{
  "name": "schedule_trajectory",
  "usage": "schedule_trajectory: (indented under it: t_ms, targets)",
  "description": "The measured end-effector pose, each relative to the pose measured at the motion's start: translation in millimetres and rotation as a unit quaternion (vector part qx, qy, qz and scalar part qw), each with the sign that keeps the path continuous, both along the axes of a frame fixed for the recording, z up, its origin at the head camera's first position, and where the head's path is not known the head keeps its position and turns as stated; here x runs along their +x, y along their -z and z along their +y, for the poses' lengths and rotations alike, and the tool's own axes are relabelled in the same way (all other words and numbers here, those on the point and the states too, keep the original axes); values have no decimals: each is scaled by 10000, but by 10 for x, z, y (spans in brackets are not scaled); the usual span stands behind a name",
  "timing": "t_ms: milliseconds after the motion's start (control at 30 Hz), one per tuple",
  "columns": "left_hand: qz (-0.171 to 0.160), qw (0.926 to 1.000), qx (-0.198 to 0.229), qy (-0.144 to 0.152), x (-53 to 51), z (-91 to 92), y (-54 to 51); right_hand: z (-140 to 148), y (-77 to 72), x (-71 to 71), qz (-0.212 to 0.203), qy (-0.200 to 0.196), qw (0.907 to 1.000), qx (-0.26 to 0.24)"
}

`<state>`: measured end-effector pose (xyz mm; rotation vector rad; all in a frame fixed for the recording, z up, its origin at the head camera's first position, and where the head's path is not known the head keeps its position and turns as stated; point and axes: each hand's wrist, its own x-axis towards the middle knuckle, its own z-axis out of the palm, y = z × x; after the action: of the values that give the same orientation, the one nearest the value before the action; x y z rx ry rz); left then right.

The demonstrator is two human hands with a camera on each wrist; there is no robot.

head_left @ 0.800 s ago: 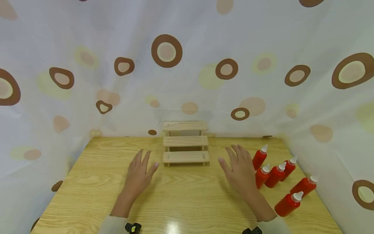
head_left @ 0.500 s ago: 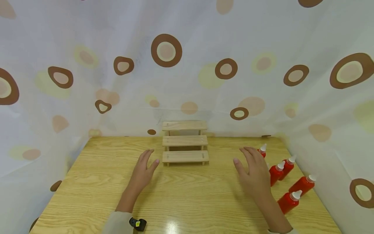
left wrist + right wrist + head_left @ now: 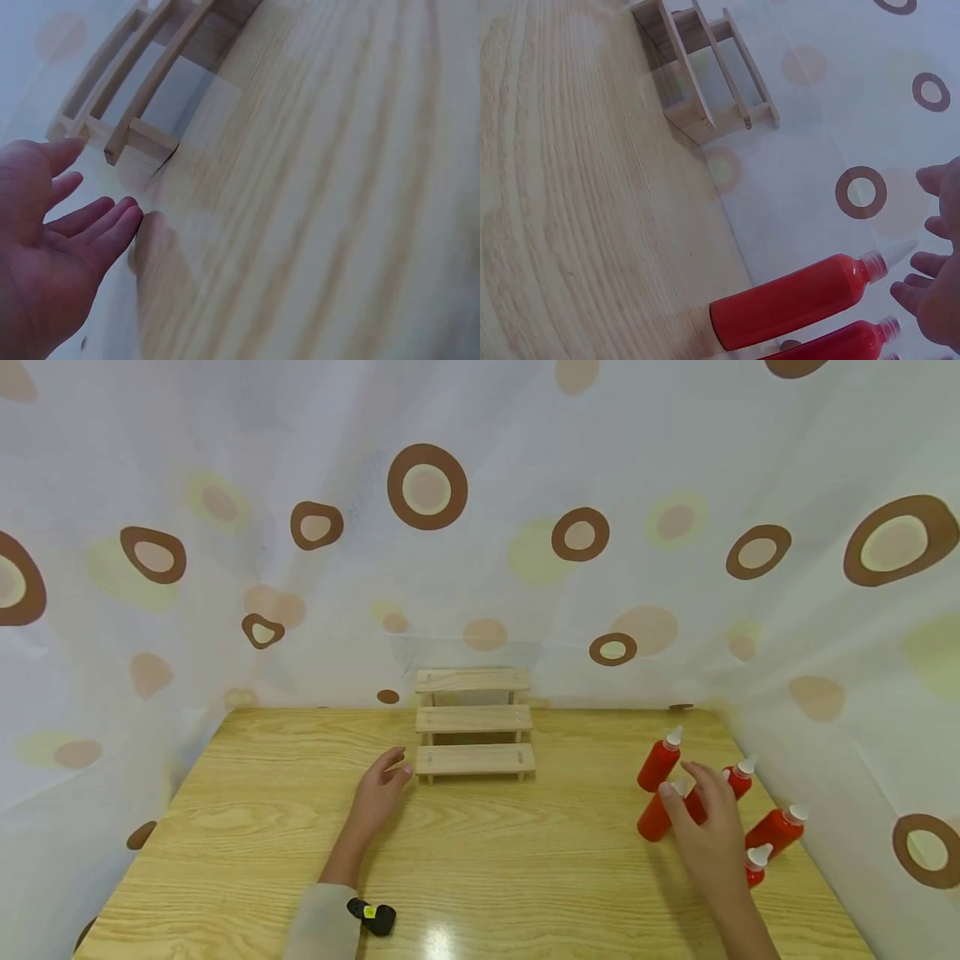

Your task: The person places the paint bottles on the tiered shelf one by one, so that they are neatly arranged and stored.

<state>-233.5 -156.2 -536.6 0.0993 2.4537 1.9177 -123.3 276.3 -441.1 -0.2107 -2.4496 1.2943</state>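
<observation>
My right hand is over the group of red bottles with white nozzle caps, its fingers bent loosely and nothing gripped. One red bottle stands just left of its thumb; another red bottle is farther back. In the right wrist view the fingers of my right hand are apart from a red bottle. My left hand, relaxed and empty, hovers beside the left end of the lowest step of a three-tier wooden rack. The left wrist view shows the left hand below the rack.
More red bottles stand at the right, including one near the table's right edge and one partly hidden behind my right wrist. A patterned cloth hangs behind and beside the wooden table.
My right hand has moved right, over the bottles, uncovering the two leftmost ones. My left hand has shifted slightly right, towards the rack, its fingers drawn closer together.
</observation>
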Motion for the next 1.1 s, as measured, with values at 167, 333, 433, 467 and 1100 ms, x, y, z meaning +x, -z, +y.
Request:
schedule_trajectory:
  t_ms: [167,333,433,467,1100]
  targets:
    - [45,9999,-17,-111,-68,54,22,28,73,-6,-420,148,9989,-138]
    - [-7,9999,-31,-134,-100,101,46,58,183,-39,-790,275,9959,-338]
    - [-21,9999,35,-145,-105,121,55,73,252,-62,-1033,300,9935,-364]
    - [-16,9999,55,-143,-104,127,56,75,268,-65,-1097,287,9928,-379]
    - [-27,9995,176,-252,-128,175,98,3,345,-150,-794,448,9958,-22]
